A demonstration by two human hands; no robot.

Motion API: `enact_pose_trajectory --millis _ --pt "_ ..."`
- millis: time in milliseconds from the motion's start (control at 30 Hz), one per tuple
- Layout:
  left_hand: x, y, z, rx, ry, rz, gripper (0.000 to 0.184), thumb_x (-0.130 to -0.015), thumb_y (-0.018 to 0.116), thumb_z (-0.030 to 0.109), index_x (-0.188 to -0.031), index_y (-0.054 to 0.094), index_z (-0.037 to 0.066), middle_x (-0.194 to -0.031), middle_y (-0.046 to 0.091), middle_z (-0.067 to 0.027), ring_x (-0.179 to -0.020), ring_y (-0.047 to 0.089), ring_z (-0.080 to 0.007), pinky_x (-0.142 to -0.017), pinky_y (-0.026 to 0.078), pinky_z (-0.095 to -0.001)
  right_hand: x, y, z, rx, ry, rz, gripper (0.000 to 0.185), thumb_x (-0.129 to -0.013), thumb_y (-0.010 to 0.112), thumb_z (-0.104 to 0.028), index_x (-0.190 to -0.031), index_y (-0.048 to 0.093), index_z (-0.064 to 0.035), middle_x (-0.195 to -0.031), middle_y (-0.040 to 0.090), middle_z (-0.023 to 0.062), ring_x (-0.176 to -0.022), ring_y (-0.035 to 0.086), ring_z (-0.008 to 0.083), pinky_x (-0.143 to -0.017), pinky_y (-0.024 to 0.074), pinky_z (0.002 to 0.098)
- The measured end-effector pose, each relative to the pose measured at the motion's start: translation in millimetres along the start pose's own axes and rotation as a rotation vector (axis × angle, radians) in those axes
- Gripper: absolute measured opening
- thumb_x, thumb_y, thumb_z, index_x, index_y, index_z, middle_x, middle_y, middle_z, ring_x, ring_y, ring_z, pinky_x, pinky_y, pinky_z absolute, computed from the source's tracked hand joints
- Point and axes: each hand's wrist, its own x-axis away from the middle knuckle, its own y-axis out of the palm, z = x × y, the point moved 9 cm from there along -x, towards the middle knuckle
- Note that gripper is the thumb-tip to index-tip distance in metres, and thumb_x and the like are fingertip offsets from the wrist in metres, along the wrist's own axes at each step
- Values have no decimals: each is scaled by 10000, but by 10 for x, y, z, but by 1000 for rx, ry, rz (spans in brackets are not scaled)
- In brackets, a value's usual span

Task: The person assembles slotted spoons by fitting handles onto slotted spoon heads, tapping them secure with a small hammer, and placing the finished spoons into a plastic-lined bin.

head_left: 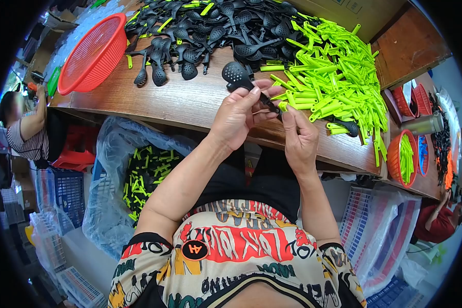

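My left hand [235, 115] is closed on a black slotted spoon [235, 75], its perforated bowl pointing away from me and its narrow shank toward my right hand. My right hand [300, 137] pinches a bright green handle [283, 106], mostly hidden by the fingers, at the end of the black shank. Whether the two pieces touch or are joined, I cannot tell. Just past my hands lies a big pile of green handles [339, 77]. Many black slotted spoons [200, 36] are heaped behind, some with green handles among them.
A red plastic basket [95, 54] stands at the table's left end. Below the wooden table [190, 102], a plastic-lined crate [105, 197] holds black-and-green pieces. An orange basket [395, 159] with green handles is at right. Other people [28, 131] sit at both sides.
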Motion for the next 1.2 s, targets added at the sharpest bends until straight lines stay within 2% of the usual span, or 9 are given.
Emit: enact_pose_trajectory --millis 133,433,533,600,700,933,1000,1100,1200 --pt "55 -66 -64 -37 17 125 206 -1003 565 178 -1150 621 47 -1101 678 -82 -915 677 -158 -854 578 -318 -5 -70 -141 75 -26 -25 185 -958 627 -122 -1088 697 -11 -749 583 82 -637 541 181 -615 441 310" --pt "154 -70 -95 -108 153 185 178 -973 618 147 -1075 650 5 -997 694 -73 -898 680 -150 -790 590 -310 1 -57 -232 232 -78 4 166 -905 670 -46 -1048 713 27 -809 653 78 -732 600 146 -666 457 277" --pt "178 -53 -42 -149 189 161 147 -952 650 123 -1031 666 0 -956 695 -65 -840 674 -116 -731 591 -260 34 -24 -133 218 -17 11 151 -900 682 -67 -1013 711 28 -783 662 87 -701 614 176 -667 470 295" --pt "192 -40 -25 -153 178 157 141 -953 649 123 -1024 668 3 -956 697 -62 -834 674 -115 -732 590 -258 80 -30 -33 130 32 62 124 -869 706 -93 -912 684 22 -766 657 174 -684 658 316 -612 481 369" --pt "220 -127 -138 -186 30 181 166 -955 646 148 -1039 658 5 -991 702 -73 -821 683 -132 -754 588 -278 129 -35 -53 322 63 -11 136 -886 691 -98 -877 650 32 -759 653 157 -669 643 307 -619 481 352" --pt "232 -207 -335 -205 -118 173 222 -931 651 99 -1115 609 -18 -989 711 -131 -841 707 -185 -754 602 -319 244 110 -259 648 -417 -172 142 -832 704 -156 -910 642 -55 -761 563 98 -631 604 277 -527 462 368" --pt "210 -228 -287 -178 -104 154 220 -921 647 75 -1114 607 -24 -1018 707 -148 -840 707 -197 -775 607 -333 144 39 -226 478 -343 -273 161 -853 702 -183 -941 659 -55 -784 593 99 -676 619 286 -569 477 375" --pt "178 -295 -209 -167 -83 200 211 -918 633 54 -1110 607 -29 -1073 693 -170 -907 703 -222 -819 604 -357 -130 -491 182 631 -11 -51 160 -858 703 -191 -938 685 -54 -814 640 116 -727 631 316 -649 495 418" --pt "162 -287 -195 -165 -72 221 185 -935 608 55 -1104 611 -20 -1089 686 -173 -952 693 -229 -852 594 -372 -346 -807 218 829 -82 70 132 -836 709 -168 -908 697 -57 -815 644 121 -755 633 314 -669 502 410"
